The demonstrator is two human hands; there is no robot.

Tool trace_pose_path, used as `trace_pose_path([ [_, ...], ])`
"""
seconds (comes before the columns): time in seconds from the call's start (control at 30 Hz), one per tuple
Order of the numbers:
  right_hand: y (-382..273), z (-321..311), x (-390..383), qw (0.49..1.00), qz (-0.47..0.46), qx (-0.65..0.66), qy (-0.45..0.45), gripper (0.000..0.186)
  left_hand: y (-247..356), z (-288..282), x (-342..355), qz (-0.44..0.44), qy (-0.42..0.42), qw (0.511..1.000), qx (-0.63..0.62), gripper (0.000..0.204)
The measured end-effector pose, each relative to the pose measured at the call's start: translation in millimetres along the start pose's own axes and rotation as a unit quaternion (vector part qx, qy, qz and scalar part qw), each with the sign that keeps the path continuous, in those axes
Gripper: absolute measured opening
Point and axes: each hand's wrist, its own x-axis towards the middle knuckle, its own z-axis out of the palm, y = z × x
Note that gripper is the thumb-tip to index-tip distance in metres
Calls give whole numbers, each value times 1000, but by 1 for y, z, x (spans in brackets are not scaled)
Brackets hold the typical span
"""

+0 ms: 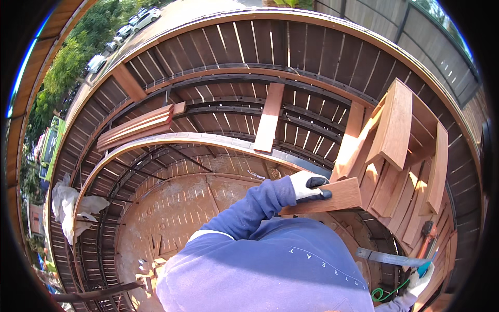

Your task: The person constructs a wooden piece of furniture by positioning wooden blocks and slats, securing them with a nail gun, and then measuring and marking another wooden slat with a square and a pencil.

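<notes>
My left hand (312,188), in a white and black glove, grips a reddish wooden plank (338,195) lying crosswise over my front. At lower right, my gloved right hand (418,281) is closed on a teal tool (424,269), only partly visible, beside a green coiled hose (382,294). A flat metal strip (384,257) lies just above that hand. An orange-handled tool (428,239) rests on the boards slightly higher up. At the right, stepped wooden pieces (390,125) stand over a row of slanting planks (395,203).
A curved slatted railing (249,41) surrounds me, with a curved inner rail (197,138). Stacked boards (135,127) and a loose board (269,114) lie across the framework. A pale cloth (78,208) hangs at left. A rusty floor (176,208) shows below; parked cars (145,19) stand outside.
</notes>
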Motion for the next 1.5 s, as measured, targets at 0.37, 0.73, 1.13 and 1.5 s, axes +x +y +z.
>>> trace_pose_path([
  [0.37, -105, 170, -34, 969, -104, 137, 177, 58, -12, -31, -64, 103, 185, 958, -193, 41],
  [0.73, -145, 315, -28, 816, -31, 542, -198, 69, -33, -33, -76, 151, 284, 904, -283, 46],
  [1.13, -242, 419, -62, 785, 0, 551, -282, 54, -40, -19, -81, 175, 225, 878, -385, 26],
  [1.5, -230, 420, -64, 830, 84, 487, -258, 69, -13, -13, -81, 123, 248, 925, -259, 24],
])
